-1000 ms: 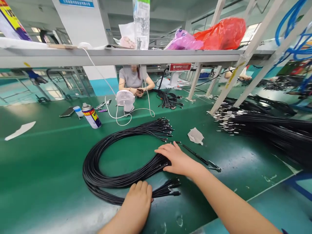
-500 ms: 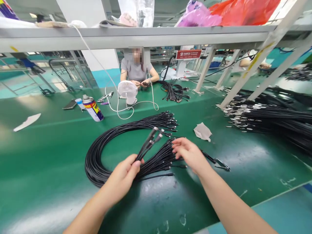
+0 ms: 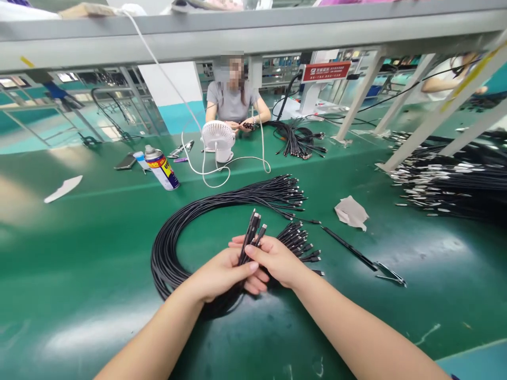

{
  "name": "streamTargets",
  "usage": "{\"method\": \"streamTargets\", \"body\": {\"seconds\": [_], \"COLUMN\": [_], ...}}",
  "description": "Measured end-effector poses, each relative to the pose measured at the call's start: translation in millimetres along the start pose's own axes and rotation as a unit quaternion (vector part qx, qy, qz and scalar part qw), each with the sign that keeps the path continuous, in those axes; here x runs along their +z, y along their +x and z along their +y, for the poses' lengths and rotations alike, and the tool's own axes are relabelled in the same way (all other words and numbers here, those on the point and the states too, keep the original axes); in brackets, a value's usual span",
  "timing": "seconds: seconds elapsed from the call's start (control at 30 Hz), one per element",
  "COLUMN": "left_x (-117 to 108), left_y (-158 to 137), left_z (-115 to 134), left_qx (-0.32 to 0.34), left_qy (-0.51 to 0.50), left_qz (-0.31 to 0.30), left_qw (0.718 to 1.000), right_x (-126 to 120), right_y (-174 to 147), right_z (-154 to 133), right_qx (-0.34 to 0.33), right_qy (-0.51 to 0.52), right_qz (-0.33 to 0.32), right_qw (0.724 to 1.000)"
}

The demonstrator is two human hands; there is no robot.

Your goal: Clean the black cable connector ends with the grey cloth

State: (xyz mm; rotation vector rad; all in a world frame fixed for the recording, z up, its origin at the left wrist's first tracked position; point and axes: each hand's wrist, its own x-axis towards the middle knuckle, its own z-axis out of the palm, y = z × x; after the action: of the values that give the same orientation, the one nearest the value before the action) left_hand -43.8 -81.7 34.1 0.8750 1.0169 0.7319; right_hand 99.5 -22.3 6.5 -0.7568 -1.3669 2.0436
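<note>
A thick loop of black cables (image 3: pixel 168 245) lies on the green table, its two bundles of plug ends toward the right. Several cable ends (image 3: pixel 252 228) stand up between my hands, their metal plugs pointing away from me. My left hand (image 3: pixel 227 272) is wrapped round these cables from the left, thumb on the near side. From the right, my right hand (image 3: pixel 277 258) pinches the same cables with its thumb across them, a little higher up. The palms nearly meet, and parts of the fingers are hidden behind the cables.
A black pen (image 3: pixel 350 249) and a crumpled cloth (image 3: pixel 351 212) lie to the right. A spray can (image 3: pixel 162 169), a small white fan (image 3: pixel 218 140) and its cord stand farther back. Black cables (image 3: pixel 455 179) are piled far right. Across the table sits a person (image 3: pixel 233 105) under a shelf (image 3: pixel 253 37).
My right hand has moved left from the loose plug ends and closed on the cables in my left hand. The camera view has shifted, so the scene sits farther right.
</note>
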Motion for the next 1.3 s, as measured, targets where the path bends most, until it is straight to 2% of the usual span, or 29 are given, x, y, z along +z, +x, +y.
{"method": "streamTargets", "body": {"seconds": [0.13,0.27,0.4,0.67,0.9,0.97,1.0,1.03,1.1,1.17,1.2,1.27,1.3], "left_x": [-3,-11,-16,-18,-14,-13,-12,-12,-10,-9,-9,-8,-7], "left_y": [21,24,24,27,28,29,28,28,28,28,28,29,29], "left_z": [-12,-21,-19,-19,-18,-19,-19,-19,-18,-18,-18,-18,-18], "left_qx": [0.022,0.029,-0.001,-0.029,-0.026,-0.024,-0.024,-0.026,-0.026,-0.019,-0.014,-0.006,-0.005], "left_qy": [-0.056,-0.143,-0.204,-0.200,-0.175,-0.173,-0.174,-0.175,-0.172,-0.153,-0.140,-0.117,-0.111], "left_qz": [-0.021,-0.015,-0.026,-0.019,-0.012,-0.007,-0.003,0.002,0.010,0.013,0.013,0.010,0.009], "left_qw": [0.998,0.989,0.979,0.979,0.984,0.985,0.985,0.984,0.985,0.988,0.990,0.993,0.994], "right_x": [-4,-10,-18,-17,-16,-15,-14,-13,-12,-14,-15,-17,-18], "right_y": [-5,-5,0,-3,-3,-4,-5,-7,-10,-12,-12,-11,-10], "right_z": [5,12,18,15,17,18,17,17,15,12,10,8,7], "right_qx": [-0.015,-0.006,-0.010,-0.047,-0.029,-0.068,-0.112,-0.166,-0.271,-0.342,-0.364,-0.389,-0.391], "right_qy": [0.037,0.053,0.021,-0.086,-0.029,-0.067,-0.112,-0.175,-0.324,-0.442,-0.478,-0.512,-0.519], "right_qz": [0.002,-0.025,0.018,0.077,0.064,0.108,0.154,0.205,0.266,0.235,0.197,0.137,0.126], "right_qw": [0.999,0.998,1.000,0.992,0.997,0.990,0.975,0.949,0.866,0.795,0.775,0.754,0.750]}}
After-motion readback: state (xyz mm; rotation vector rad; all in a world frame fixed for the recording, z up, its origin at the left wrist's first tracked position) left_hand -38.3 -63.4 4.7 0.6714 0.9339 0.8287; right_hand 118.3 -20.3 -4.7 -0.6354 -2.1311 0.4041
